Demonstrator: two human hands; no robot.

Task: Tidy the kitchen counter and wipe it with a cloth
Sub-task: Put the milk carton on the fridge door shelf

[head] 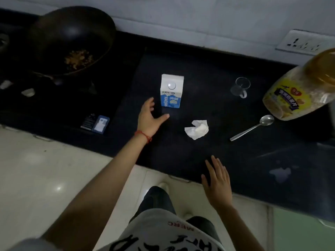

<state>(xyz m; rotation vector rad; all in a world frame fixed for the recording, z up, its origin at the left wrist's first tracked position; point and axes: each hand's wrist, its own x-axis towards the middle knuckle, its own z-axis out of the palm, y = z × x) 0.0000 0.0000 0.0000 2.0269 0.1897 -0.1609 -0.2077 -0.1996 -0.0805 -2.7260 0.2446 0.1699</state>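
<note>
A white and blue milk carton (171, 91) stands upright in the middle of the black counter (181, 156). My left hand (149, 117) is spread open just left of and below the carton, not touching it. A crumpled white tissue (196, 131) lies to the right of that hand. My right hand (216, 183) hovers with straight fingers over the counter's front edge, holding nothing. Further right are a metal spoon (253, 126), a clear glass mug (240, 86) and a large plastic jar (301, 87) with a yellow label.
A black wok (70, 40) with food scraps sits on the hob at the back left. A small dark and blue box (96, 124) lies near the hob's front. A wet smear (280, 173) marks the counter at the right. A wall socket (304, 42) is behind.
</note>
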